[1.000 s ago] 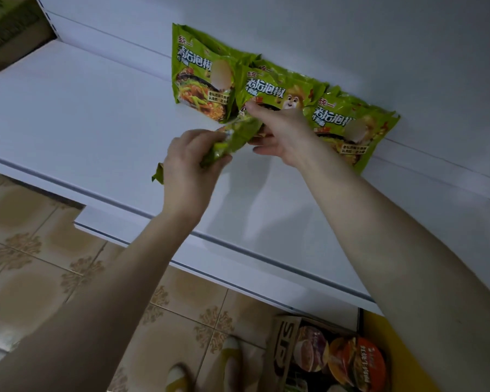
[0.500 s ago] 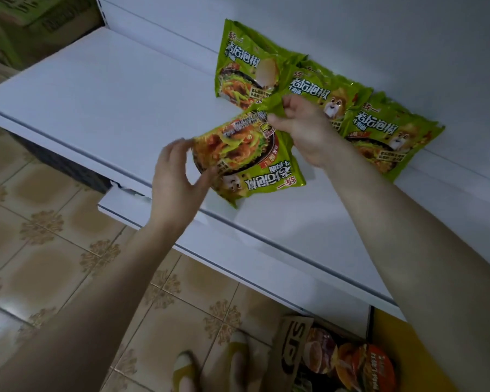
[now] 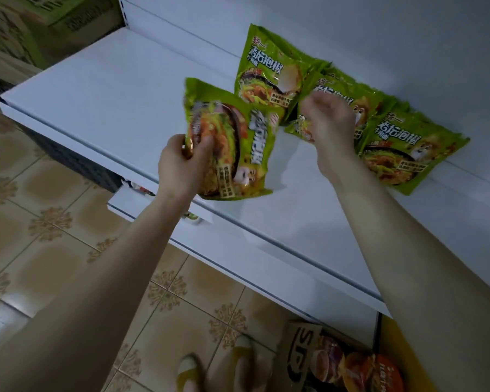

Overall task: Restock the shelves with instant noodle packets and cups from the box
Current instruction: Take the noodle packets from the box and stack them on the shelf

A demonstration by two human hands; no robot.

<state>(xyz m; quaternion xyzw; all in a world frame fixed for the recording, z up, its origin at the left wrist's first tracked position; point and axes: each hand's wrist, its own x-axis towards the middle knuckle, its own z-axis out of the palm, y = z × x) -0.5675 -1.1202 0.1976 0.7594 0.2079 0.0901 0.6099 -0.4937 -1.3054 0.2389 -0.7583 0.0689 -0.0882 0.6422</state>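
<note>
Gripping a green noodle packet (image 3: 238,137) by its left edge with the left hand (image 3: 178,168), thumb on its face, above the white shelf (image 3: 111,89). Hovering just right of it with the blurred right hand (image 3: 331,125), grip unclear, before three packets (image 3: 266,72) leaning on the back wall (image 3: 351,24).

Three packets (image 3: 266,69) leaned in an overlapping row against the back wall of the shelf (image 3: 119,89). My left hand (image 3: 178,165) gripped a fourth packet (image 3: 238,142) above the shelf, in front of the row's left end. My right hand (image 3: 331,123) was over the row's middle. Below the shelf, on the floor (image 3: 40,222) to my right, sat the box (image 3: 303,357) with cups (image 3: 379,372) in it.
</note>
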